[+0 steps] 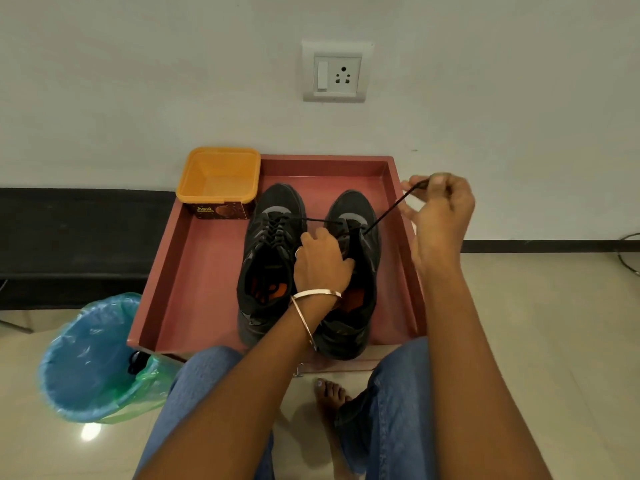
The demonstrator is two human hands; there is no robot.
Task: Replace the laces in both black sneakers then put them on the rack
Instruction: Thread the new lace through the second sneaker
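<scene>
Two black sneakers stand side by side, toes toward the wall, in a reddish tray (194, 271). The left sneaker (270, 258) is laced. My left hand (322, 261) grips the tongue area of the right sneaker (356, 209). A black lace (384, 216) runs taut from the right sneaker's eyelets up to my right hand (440, 206), which pinches the lace end above the tray's right edge. Another stretch of lace (315, 220) spans between the two shoes.
An orange tub (218, 181) sits in the tray's back left corner. A bin lined with a blue bag (93, 358) stands on the floor at the left. The wall with a socket (337, 72) is just behind the tray. My knees and a bare foot are below.
</scene>
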